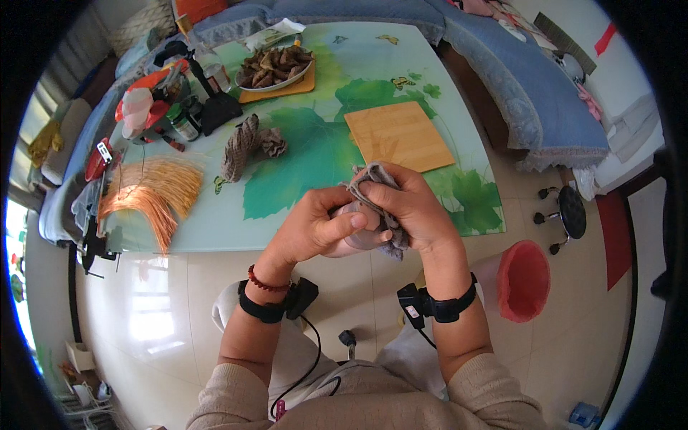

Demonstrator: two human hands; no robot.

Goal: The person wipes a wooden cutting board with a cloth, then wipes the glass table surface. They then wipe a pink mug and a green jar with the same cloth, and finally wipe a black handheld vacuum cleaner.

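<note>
My left hand (330,223) grips a pale pinkish, rounded object (363,236), perhaps a small cup or container; the fingers hide much of it. A grey-brown cloth (398,236) is bunched in my right hand (411,204) and lies against that object's right side. Both hands are close together, just off the table's front edge. Beyond them, a square wooden board (398,137) lies on the glass-topped table (306,236) with its leaf print. A twisted grey-brown cloth or garment (244,148) rests on the table to the left.
Straw-coloured and copper-coloured fibre bundles (153,177) (142,209) hang near the left corner. Behind stand a green-lidded jar (183,123), a black stand (221,110) and a plate of brown wedge-shaped pieces (274,70). A red-lined bin (524,282) and a wheeled stool (571,212) stand at right.
</note>
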